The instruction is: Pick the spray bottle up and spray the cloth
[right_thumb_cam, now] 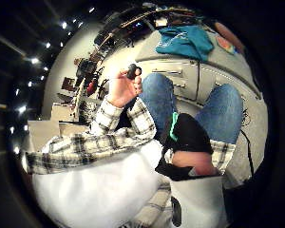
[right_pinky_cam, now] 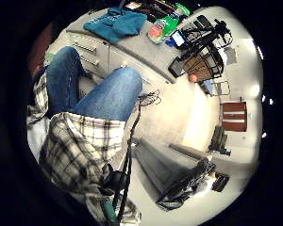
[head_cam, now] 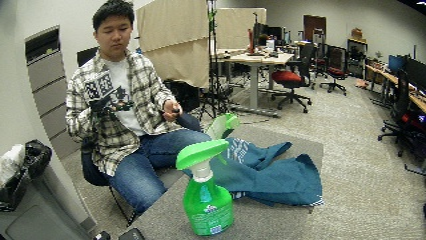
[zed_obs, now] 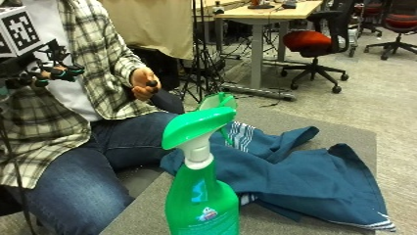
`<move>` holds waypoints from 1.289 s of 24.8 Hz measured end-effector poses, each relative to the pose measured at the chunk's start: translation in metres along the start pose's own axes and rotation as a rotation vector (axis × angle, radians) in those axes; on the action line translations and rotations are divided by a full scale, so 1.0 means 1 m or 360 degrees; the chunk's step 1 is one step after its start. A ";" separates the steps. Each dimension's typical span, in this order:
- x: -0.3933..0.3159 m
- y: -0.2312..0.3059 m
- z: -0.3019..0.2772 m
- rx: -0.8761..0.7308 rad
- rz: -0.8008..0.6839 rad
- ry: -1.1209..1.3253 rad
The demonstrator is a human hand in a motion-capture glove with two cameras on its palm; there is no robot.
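Observation:
A green spray bottle (zed_obs: 198, 196) with a green trigger head stands upright on the grey table (zed_obs: 326, 132), on the side farthest from the person. Behind it a second, paler spray bottle (zed_obs: 218, 104) sits at the edge of the crumpled teal cloth (zed_obs: 306, 176). My gloved right hand (zed_obs: 42, 73) is raised in front of the person's chest, well away from the table, with fingers loosely curled and nothing in them. The little finger side palm view looks down on the cloth (right_pinky_cam: 117, 22) and a bottle (right_pinky_cam: 161, 27) from afar.
The person sits at the table's edge with both knees (zed_obs: 98, 161) against it. The bare left hand (zed_obs: 145, 83) holds a small black object above the lap. Office chairs (zed_obs: 312, 44) and desks stand behind, and a black bin (head_cam: 23, 170) is beside the chair.

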State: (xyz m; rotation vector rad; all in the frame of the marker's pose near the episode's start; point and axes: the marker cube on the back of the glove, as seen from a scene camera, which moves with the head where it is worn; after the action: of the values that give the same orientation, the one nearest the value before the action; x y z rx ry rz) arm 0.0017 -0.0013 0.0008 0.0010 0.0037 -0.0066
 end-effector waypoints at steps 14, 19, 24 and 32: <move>0.003 -0.007 0.007 -0.0031 0.0047 -0.0108; 0.015 -0.018 0.009 0.0098 0.0063 -0.0116; 0.042 -0.042 0.012 0.0137 0.0144 -0.0114; 0.092 -0.107 0.014 0.0421 0.0147 -0.0413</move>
State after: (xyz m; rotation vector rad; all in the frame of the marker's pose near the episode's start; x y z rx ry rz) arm 0.0932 -0.1089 0.0140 0.2647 -0.2569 0.0852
